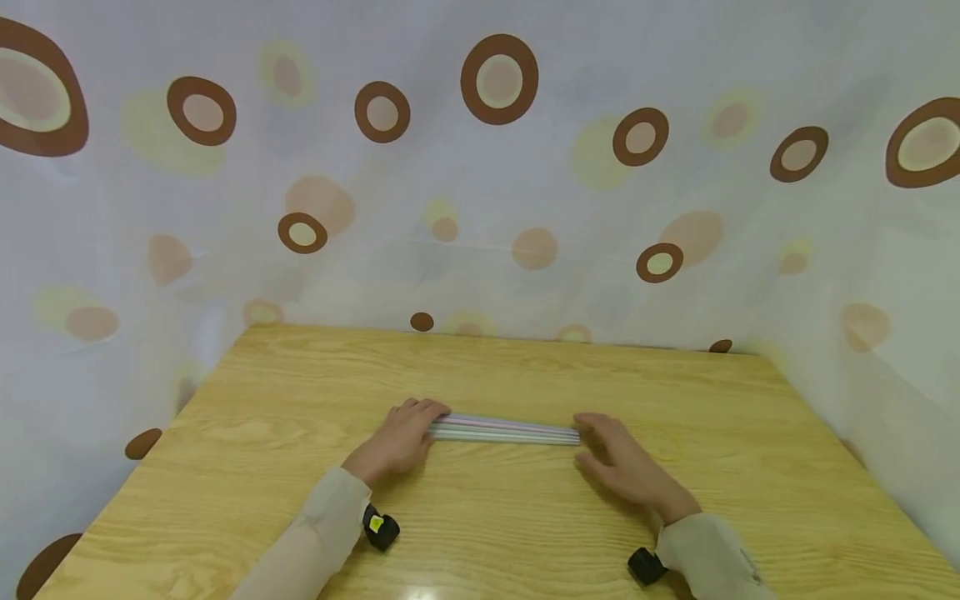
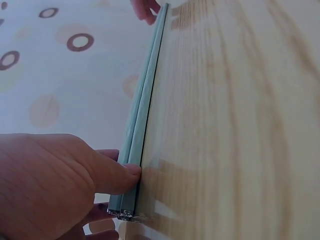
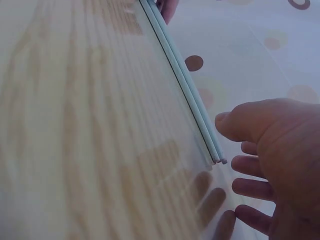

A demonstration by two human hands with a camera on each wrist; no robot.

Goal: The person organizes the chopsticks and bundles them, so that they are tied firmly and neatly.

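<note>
A bundle of several long, thin pastel sticks (image 1: 502, 429) lies flat on the wooden table, side by side, in pale green, pink and lilac. My left hand (image 1: 405, 433) grips the bundle at its left end; in the left wrist view the thumb (image 2: 125, 175) presses on the near green stick while other fingers reach behind. At the opposite end, my right hand (image 1: 618, 458) stands with thumb and fingers spread apart. In the right wrist view, a small gap separates that thumb (image 3: 227, 125) from the stick ends, and nothing is held.
A thin yellow loop, like a rubber band (image 1: 677, 446), lies faintly visible to the right of the right hand. The wooden table (image 1: 480, 525) meets a patterned white curtain (image 1: 480, 183) at its back and sides. Each wrist carries a small black camera (image 1: 381, 528).
</note>
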